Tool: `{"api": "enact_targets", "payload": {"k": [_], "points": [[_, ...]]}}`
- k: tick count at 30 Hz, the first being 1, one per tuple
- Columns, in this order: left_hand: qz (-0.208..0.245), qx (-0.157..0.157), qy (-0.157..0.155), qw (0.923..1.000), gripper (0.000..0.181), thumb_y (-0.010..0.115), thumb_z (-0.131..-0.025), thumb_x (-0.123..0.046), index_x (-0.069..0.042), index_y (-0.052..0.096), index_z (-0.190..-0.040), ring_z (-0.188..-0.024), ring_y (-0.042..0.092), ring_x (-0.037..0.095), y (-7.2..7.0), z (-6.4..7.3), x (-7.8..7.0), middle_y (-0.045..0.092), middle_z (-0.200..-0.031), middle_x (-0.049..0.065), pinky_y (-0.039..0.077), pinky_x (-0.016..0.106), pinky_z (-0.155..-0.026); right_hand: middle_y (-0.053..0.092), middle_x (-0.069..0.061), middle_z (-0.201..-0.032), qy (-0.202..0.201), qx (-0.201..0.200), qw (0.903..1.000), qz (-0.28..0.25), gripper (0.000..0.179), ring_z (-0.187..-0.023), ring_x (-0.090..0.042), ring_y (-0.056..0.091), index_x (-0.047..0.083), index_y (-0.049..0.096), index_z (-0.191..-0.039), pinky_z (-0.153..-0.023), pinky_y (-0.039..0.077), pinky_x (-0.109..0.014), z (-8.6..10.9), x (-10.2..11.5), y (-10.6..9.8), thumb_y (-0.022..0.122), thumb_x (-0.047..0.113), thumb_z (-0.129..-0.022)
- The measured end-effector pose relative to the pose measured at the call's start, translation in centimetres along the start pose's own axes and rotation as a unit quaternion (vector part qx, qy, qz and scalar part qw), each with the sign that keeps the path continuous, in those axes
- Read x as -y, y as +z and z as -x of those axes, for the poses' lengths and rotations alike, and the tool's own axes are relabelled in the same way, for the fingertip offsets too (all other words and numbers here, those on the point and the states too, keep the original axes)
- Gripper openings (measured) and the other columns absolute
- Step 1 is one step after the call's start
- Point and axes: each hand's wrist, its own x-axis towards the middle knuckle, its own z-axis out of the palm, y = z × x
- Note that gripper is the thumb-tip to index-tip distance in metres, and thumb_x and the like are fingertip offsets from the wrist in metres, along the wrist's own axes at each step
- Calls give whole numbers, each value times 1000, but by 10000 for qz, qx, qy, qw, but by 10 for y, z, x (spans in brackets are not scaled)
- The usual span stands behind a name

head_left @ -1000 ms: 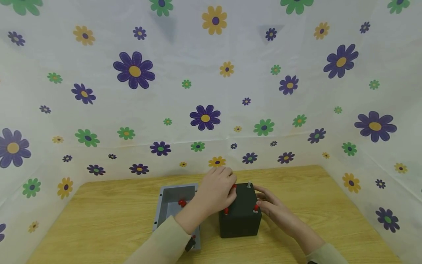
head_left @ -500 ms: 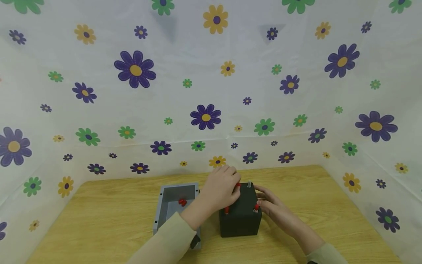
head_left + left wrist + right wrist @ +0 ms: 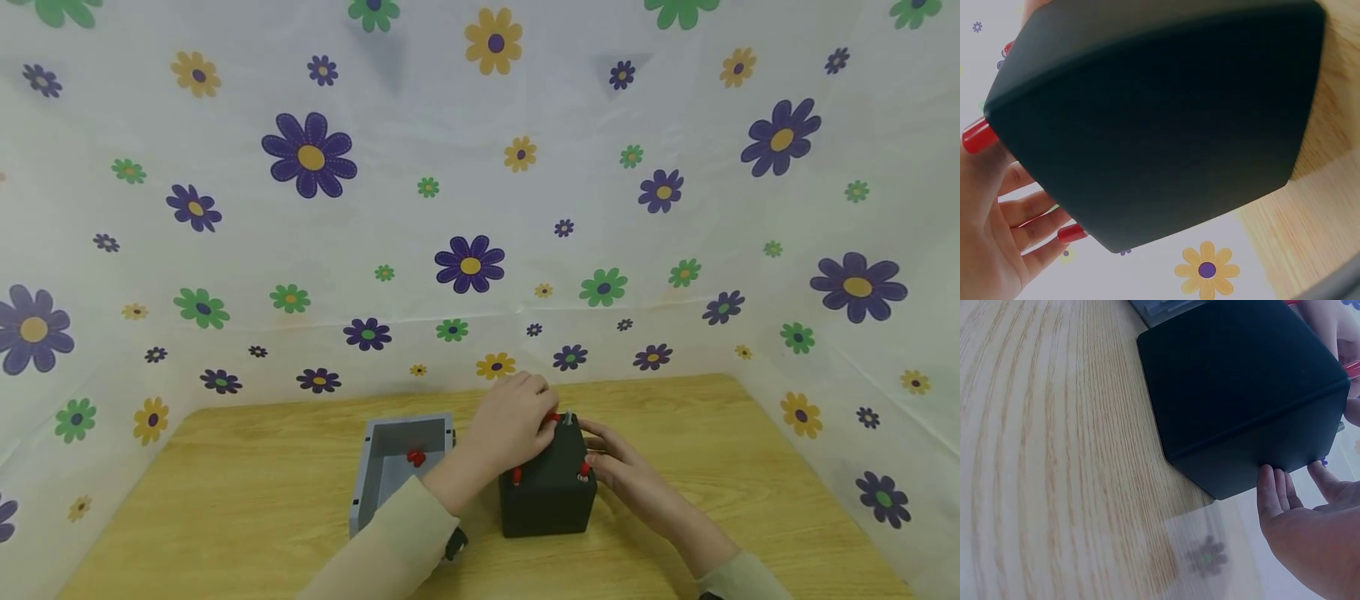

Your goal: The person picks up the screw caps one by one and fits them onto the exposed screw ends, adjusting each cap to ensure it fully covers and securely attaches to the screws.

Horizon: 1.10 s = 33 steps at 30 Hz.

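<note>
A black box [image 3: 543,508] stands on the table, with small posts at its top corners. Red caps cover the near left post [image 3: 517,476] and near right post [image 3: 584,471]; the far right metal post [image 3: 568,417] shows bare. Reaching over the top, my left hand [image 3: 513,421] pinches a red cap [image 3: 553,416] close to that bare post. Another red cap [image 3: 1071,233] sits at the box edge in the left wrist view, by the fingers. My right hand [image 3: 637,483] rests straight fingertips [image 3: 1266,478] against the right side of the box.
Left of the box stands a grey bin [image 3: 360,479] with a few red pieces [image 3: 416,457] inside; my left forearm crosses over it. A flowered white cloth [image 3: 390,208] rises behind and beside the wooden table [image 3: 247,492].
My left hand has moved right and slightly away with the red cap, nearer the bare post. The right hand stays against the box.
</note>
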Motion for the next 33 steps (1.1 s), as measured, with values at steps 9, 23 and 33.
{"api": "enact_targets", "payload": {"k": [9, 23, 33], "points": [[159, -60, -89, 9998, 15, 78, -97, -33, -19, 76, -103, -99, 66, 16, 3, -3, -2, 72, -106, -2, 59, 32, -95, 26, -31, -166, -50, 30, 10000, -35, 70, -144, -27, 47, 5, 15, -169, -107, 47, -15, 0, -1, -1, 47, 26, -111], [316, -171, -143, 9993, 16, 76, -99, -33, -19, 77, -106, -100, 66, 16, 6, -9, -6, 72, -107, -2, 58, 32, -96, 26, -31, -165, -21, -7, 10000, -3, 70, -141, -24, 49, 4, 16, -168, -106, 47, -15, -1, -2, -1, 48, 25, -110], [270, -203, -137, 9993, 15, 76, -99, -34, -21, 77, -104, -99, 66, 15, 9, -13, -9, 72, -106, -3, 59, 32, -94, 27, -30, -165, 49, -67, 10000, 22, 70, -144, -29, 47, 5, 17, -168, -109, 46, -17, -1, -1, 0, 48, 26, -110]]}}
